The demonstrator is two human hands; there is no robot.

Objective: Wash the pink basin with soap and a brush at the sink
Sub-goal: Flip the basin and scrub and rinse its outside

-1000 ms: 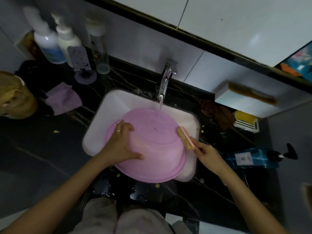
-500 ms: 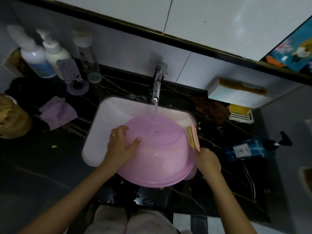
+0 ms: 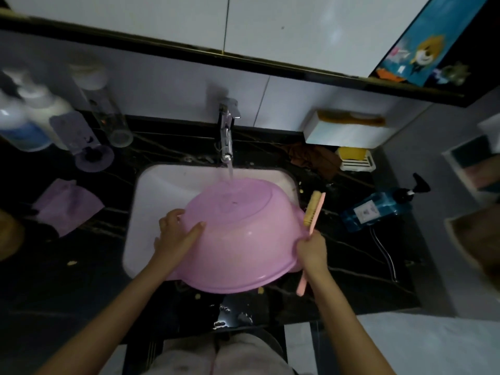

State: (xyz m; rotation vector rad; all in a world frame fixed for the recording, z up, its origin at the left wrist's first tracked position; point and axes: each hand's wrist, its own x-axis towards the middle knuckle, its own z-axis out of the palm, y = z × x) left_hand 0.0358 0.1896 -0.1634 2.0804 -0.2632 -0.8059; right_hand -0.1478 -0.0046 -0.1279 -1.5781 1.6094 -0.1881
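- Black counter (image 3: 81, 280): wet near my side. Splash from the tap could run over the front edge onto me.
- White sink (image 3: 162, 185): the task's thing sits over it, but hangs out past the front rim.
- Pink basin (image 3: 238, 239): upside down and tilted, with its base turned toward the tap (image 3: 226, 131). Water (image 3: 230, 171) lands on the base. It's wet and probably slick, so it could slide off the rim toward me if I push hard.
- Left hand (image 3: 176, 234): spread flat against the basin's left wall, thumb out, bracing it, not gripping. A hard brush stroke could shove the basin out from under it.
- Right hand (image 3: 311, 250): fist curled around the brush handle, right at the basin's rim. Can't tell if it also pinches the rim.
- Blue bottle (image 3: 376, 209): lies on its side near my right elbow's path, so I could knock it.
- Brush (image 3: 313, 209): bristles face the basin, just beside it. Can't tell if they touch. A wet handle could twist in my grip.
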